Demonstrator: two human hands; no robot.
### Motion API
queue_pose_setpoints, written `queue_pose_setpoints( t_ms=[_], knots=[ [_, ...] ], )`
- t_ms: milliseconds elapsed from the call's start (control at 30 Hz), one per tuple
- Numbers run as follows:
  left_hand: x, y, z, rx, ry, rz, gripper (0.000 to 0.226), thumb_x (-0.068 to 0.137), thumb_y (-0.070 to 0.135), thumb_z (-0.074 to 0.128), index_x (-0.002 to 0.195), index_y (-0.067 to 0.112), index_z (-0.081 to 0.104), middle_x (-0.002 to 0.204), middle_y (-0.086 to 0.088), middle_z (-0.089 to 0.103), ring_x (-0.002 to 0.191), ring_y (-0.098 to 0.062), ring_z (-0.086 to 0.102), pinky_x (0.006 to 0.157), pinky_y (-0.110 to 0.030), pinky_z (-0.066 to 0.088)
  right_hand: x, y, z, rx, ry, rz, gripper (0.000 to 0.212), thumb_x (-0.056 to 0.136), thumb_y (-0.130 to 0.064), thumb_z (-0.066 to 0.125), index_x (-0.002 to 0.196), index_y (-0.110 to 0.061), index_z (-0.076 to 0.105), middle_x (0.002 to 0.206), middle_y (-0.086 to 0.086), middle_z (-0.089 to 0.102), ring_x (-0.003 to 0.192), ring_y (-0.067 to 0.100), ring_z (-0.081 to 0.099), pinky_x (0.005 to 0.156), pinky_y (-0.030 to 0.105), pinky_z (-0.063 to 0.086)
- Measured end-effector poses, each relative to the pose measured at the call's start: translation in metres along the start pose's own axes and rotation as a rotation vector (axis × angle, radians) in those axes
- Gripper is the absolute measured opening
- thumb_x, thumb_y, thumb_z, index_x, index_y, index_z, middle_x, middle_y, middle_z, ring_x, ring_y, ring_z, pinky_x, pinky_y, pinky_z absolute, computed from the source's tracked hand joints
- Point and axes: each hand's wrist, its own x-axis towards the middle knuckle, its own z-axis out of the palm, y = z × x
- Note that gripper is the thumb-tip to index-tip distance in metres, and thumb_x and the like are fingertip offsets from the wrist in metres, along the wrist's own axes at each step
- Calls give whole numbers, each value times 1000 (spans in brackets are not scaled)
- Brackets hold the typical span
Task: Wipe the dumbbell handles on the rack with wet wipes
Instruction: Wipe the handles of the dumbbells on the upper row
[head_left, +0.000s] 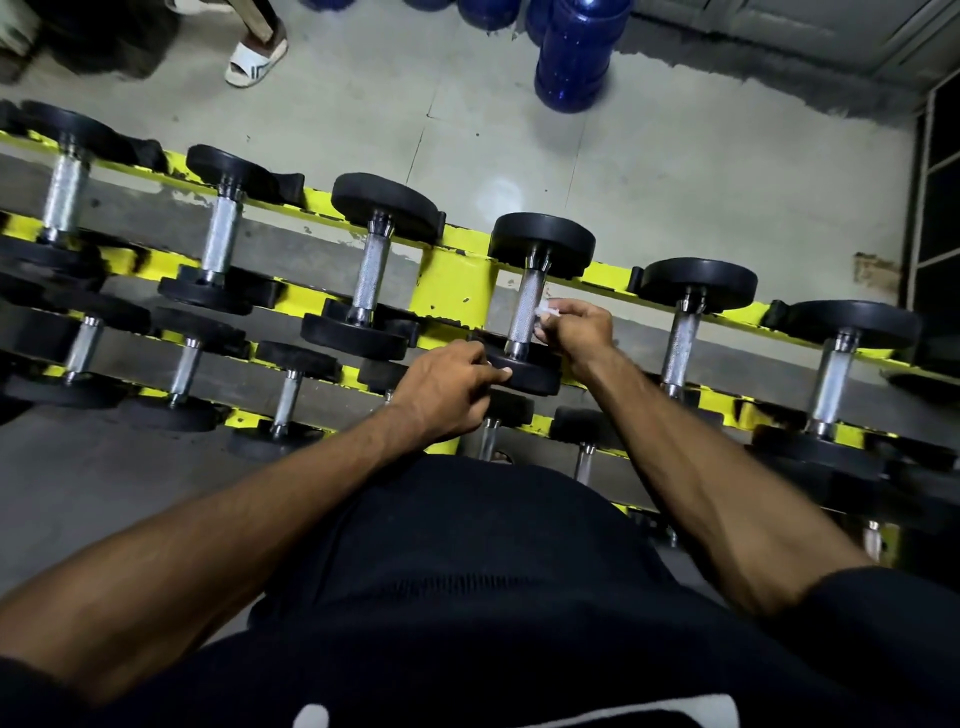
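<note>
View: head camera, looking down over the rack.
Rack (451, 283): one, yellow, two tiers, running from the left edge to the right edge.
Upper-tier dumbbells (373, 270): we count six.
Lower-tier dumbbells (287, 395): at least five; the arms hide part of the row.
Wet wipe (546, 312): one, white, centre right, against the handle (523, 312) of the fourth dumbbell (543, 241) from the left.
Right hand (579, 327): fingers pinch the wipe.
Left hand (447, 389): curled fingers hold that dumbbell's near plate (527, 375).
Floor, top: one blue jug (576, 62) seen whole; one sandalled foot (254, 54).
</note>
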Motion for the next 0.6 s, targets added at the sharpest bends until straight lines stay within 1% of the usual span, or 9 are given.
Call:
queue_pose_setpoints(
  t_ms=[67,100,133,200,333,400,467,533,600],
  knots=[
    [-1,0,-1,-5,-3,6,38,78,21,77,116,23,75,87,-5,62,81,-25,60,62,-33,51,-3,2,-5,-91,-72,3,13,83,6,72,84,-7,74,82,13,72,73,25,67,65,32,59],
    [-1,0,-2,-11,-1,10,37,78,20,77,116,23,75,87,-5,62,81,-25,60,61,-34,51,-7,3,-11,-208,-131,7,11,85,3,71,89,-6,75,81,10,71,72,20,65,59,27,56],
    [0,-1,-2,-13,-1,13,37,79,21,77,116,24,75,87,-5,62,82,-24,60,61,-34,52,-10,4,-18,-348,-189,15,13,88,2,66,94,-5,75,80,6,70,68,15,61,53,22,50],
    [1,-3,-2,2,-3,23,37,79,22,77,116,24,75,88,-4,63,83,-23,60,62,-32,49,-11,3,-26,-544,-256,11,19,93,2,58,98,-4,75,81,2,68,66,10,55,51,21,43],
    [0,-2,1,11,10,25,37,77,20,78,113,23,76,84,-4,62,79,-23,60,60,-29,43,-7,-4,-16,-435,-215,-23,13,88,6,64,99,6,73,77,5,67,65,9,59,53,19,52],
    [-2,-1,3,4,23,16,37,76,20,77,113,23,76,84,-3,61,79,-22,59,61,-26,38,-9,-2,-12,-456,-239,0,20,90,9,59,103,0,71,78,3,64,67,9,57,53,18,50],
    [-2,-1,4,-3,37,0,36,76,19,77,112,24,76,83,-2,60,79,-22,59,62,-25,35,-14,0,-12,-557,-322,28,29,93,10,51,112,-6,67,87,3,63,73,9,57,57,18,49],
    [-1,-1,4,-2,33,-17,36,79,21,75,114,26,76,84,-1,60,81,-21,58,63,-26,36,-13,1,-11,-608,-370,42,33,94,11,45,112,-6,66,95,5,63,77,12,57,60,21,50],
    [0,-1,3,0,16,-24,35,82,25,73,117,28,74,88,0,60,85,-20,57,65,-27,39,-10,-2,-7,-589,-407,61,37,91,14,42,110,-6,66,92,7,64,72,13,57,62,25,50]
  ],
)
